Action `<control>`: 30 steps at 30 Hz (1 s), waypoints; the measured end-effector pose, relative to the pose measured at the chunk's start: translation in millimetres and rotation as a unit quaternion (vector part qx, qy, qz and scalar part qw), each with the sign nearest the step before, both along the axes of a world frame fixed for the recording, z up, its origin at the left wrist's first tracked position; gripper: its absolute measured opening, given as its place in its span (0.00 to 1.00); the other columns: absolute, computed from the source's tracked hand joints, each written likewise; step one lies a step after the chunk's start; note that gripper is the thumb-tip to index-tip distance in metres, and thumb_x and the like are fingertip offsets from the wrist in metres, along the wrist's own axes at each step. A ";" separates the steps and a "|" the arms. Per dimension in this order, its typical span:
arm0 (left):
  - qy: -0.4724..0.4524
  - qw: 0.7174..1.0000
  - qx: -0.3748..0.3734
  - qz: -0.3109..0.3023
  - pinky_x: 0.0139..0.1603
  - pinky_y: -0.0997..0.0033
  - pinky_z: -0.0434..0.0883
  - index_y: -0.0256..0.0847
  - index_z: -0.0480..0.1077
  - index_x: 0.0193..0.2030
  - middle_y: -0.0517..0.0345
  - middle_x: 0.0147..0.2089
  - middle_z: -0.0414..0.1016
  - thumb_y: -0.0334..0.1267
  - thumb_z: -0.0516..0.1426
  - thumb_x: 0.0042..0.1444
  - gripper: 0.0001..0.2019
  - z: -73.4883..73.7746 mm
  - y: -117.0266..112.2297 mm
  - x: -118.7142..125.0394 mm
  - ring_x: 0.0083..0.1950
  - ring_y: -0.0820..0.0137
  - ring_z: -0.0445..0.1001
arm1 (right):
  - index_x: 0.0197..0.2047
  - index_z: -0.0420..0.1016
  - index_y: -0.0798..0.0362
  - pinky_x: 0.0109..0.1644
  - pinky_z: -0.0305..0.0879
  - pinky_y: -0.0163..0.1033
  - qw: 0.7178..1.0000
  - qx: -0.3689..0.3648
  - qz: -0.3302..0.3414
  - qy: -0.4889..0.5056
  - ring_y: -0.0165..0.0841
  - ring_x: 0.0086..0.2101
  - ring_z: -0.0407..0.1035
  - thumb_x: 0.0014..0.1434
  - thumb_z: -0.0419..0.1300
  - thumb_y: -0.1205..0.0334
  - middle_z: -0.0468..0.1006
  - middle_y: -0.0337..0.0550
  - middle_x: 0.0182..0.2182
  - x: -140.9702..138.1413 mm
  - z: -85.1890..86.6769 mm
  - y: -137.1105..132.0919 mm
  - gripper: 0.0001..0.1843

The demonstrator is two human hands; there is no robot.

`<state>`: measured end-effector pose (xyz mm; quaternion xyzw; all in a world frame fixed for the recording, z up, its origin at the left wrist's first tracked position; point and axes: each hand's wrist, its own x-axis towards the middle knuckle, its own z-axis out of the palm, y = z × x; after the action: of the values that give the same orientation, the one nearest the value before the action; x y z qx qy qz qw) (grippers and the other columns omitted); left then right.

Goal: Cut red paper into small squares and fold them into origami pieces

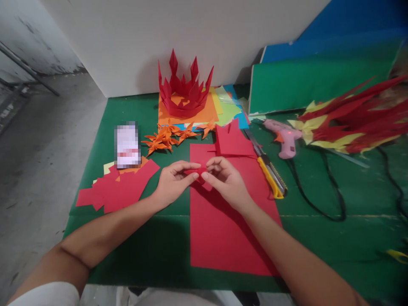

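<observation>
Between the fingertips of both hands is a small folded piece of red paper (pixel 200 171), partly hidden by the fingers. My left hand (pixel 174 180) pinches its left side, thumb below and fingers above. From the right, my right hand (pixel 225 178) grips it in the same way. Under the hands lies a large red paper sheet (pixel 232 238). Just beyond them, folded red paper (pixel 236 140) rests on the sheet's far end. A yellow utility knife (pixel 269 170) and a metal ruler lie along the sheet's right edge.
A red paper crown (pixel 185 100) stands on coloured sheets at the back. Orange paper flowers (pixel 162 138), a phone (pixel 128 144) and red paper scraps (pixel 119 189) are to the left. On the right lie a pink glue gun (pixel 285 138), its black cord and red-yellow paper flames (pixel 353 119).
</observation>
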<state>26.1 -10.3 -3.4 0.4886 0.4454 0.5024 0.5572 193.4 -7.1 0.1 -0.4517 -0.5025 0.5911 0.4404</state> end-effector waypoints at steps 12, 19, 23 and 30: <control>0.042 0.997 0.061 0.004 0.32 0.78 0.74 0.42 0.80 0.39 0.56 0.37 0.75 0.39 0.65 0.51 0.08 -1.4 -3.4 0.3 0.36 0.74 0.75 | 0.25 0.65 0.51 0.28 0.59 0.35 0.995 -0.001 0.019 -0.101 0.26 0.22 0.61 0.55 0.61 0.46 0.66 0.33 0.20 2.3 -0.9 -1.7 0.19; 0.034 0.997 0.059 -0.024 0.35 0.76 0.75 0.41 0.80 0.40 0.55 0.37 0.75 0.38 0.65 0.51 0.09 0.2 -1.8 -0.5 0.37 0.73 0.76 | 0.23 0.63 0.51 0.27 0.58 0.34 0.994 0.003 0.021 -0.105 0.26 0.22 0.59 0.55 0.62 0.46 0.65 0.33 0.19 2.4 0.2 -2.0 0.20; 0.017 0.998 0.052 -0.031 0.37 0.74 0.76 0.42 0.80 0.41 0.55 0.36 0.77 0.40 0.65 0.51 0.10 0.1 -1.9 0.6 0.36 0.72 0.76 | 0.23 0.63 0.51 0.27 0.58 0.34 0.994 0.005 0.023 -0.109 0.26 0.22 0.59 0.54 0.62 0.47 0.66 0.34 0.19 3.7 -0.6 -0.8 0.20; 0.019 0.999 0.015 -0.039 0.34 0.74 0.76 0.39 0.79 0.39 0.54 0.38 0.78 0.39 0.67 0.48 0.11 2.0 -0.6 1.4 0.35 0.71 0.77 | 0.22 0.63 0.51 0.27 0.57 0.34 0.991 0.018 0.031 -0.131 0.27 0.22 0.59 0.56 0.61 0.46 0.66 0.35 0.19 3.8 -1.0 -1.6 0.21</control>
<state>27.5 -10.9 -1.4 0.5235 0.4289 0.4775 0.5603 197.2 -8.6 -0.8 -0.5014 -0.5797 0.5316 0.3604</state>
